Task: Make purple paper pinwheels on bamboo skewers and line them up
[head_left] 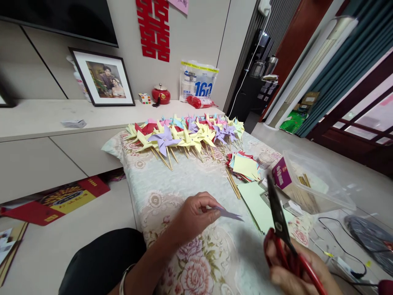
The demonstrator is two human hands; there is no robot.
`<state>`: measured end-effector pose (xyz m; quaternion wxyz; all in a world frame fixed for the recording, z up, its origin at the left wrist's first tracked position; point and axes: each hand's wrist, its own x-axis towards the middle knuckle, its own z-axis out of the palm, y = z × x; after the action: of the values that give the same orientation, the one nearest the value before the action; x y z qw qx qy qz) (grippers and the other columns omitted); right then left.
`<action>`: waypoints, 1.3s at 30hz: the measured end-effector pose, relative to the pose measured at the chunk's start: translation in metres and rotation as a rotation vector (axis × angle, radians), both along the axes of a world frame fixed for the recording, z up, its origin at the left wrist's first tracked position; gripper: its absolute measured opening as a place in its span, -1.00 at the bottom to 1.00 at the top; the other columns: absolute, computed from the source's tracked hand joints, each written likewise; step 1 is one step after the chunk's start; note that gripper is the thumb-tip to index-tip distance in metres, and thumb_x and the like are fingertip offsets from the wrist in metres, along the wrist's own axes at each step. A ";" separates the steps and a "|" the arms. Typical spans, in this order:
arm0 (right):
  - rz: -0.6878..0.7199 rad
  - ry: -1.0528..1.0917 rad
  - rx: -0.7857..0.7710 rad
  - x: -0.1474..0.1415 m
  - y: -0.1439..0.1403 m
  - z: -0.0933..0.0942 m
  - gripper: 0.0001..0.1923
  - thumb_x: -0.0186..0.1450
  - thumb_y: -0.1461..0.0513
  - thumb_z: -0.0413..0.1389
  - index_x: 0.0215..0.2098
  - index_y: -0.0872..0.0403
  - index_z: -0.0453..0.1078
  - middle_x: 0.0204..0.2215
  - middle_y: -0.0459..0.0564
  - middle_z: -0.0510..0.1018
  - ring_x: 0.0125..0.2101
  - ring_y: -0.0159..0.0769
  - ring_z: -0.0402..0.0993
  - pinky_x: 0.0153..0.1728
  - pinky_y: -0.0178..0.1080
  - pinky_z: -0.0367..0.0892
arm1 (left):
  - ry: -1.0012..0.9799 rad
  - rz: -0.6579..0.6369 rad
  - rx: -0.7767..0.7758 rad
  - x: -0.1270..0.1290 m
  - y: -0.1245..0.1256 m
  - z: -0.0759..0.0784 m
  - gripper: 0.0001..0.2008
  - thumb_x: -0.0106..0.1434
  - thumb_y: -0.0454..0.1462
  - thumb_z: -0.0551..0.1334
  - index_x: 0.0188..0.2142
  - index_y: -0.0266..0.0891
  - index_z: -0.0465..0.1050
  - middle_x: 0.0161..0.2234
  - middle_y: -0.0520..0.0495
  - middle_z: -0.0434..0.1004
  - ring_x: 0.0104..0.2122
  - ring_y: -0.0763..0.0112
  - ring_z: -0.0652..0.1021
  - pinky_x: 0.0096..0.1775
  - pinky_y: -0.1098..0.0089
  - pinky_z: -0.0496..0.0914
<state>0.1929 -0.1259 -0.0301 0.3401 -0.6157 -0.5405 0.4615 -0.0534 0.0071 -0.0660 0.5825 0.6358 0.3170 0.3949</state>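
Red-handled metal scissors [278, 217] fill the curled fingers of the right hand [286, 278]; flat lilac paper [231, 214] juts from the left hand [197, 214], fingertips pinched.

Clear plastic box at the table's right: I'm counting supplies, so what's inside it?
A bundle of thin sticks shows inside the clear plastic box; whatever lies behind its purple label is covered.

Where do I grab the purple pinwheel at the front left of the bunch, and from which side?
I'd pinch the purple pinwheel by its wooden stick, below the paper head, coming from the near side. The stick's lower end points that way, uncovered, while the folded vanes sit among yellow pinwheels and look easy to crush. Another stick ends close by, so single it out.
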 end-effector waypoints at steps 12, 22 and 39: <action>-0.392 0.263 0.096 -0.075 0.059 -0.009 -0.54 0.05 -0.05 0.37 -0.35 0.08 0.36 -0.59 -0.14 0.46 -0.63 -0.40 0.36 -0.61 -0.37 0.24 | -0.226 -0.009 -0.476 0.019 -0.010 -0.004 -0.58 -0.07 -0.04 0.50 -0.45 -0.29 0.44 -0.55 0.06 0.51 -0.59 0.55 0.40 -0.53 0.51 0.26; -0.276 0.637 -0.005 -0.070 0.069 -0.013 -0.65 0.10 0.10 0.37 -0.48 0.11 0.33 -0.78 -0.21 0.34 -0.73 -0.52 0.16 -0.65 -0.41 0.08 | -0.275 -0.152 -0.276 0.000 -0.005 0.004 -0.66 0.34 -0.04 0.21 -0.13 -0.25 0.55 -0.35 -0.07 0.56 -0.44 0.46 0.50 -0.37 0.44 0.36; -0.114 0.612 -0.159 -0.067 0.039 -0.031 -0.54 0.18 -0.09 0.28 -0.30 0.12 0.37 -0.73 -0.24 0.31 -0.77 -0.58 0.09 -0.69 -0.45 0.02 | -0.128 -0.106 0.129 -0.018 0.006 0.017 -0.84 0.28 -0.18 0.32 -0.35 -0.19 0.64 -0.23 -0.12 0.57 -0.14 0.28 0.53 -0.03 0.29 0.36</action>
<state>0.1261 -0.0868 -0.0606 0.4633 -0.5022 -0.3399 0.6463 -0.0716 0.0128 -0.0492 0.5797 0.6611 0.2190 0.4230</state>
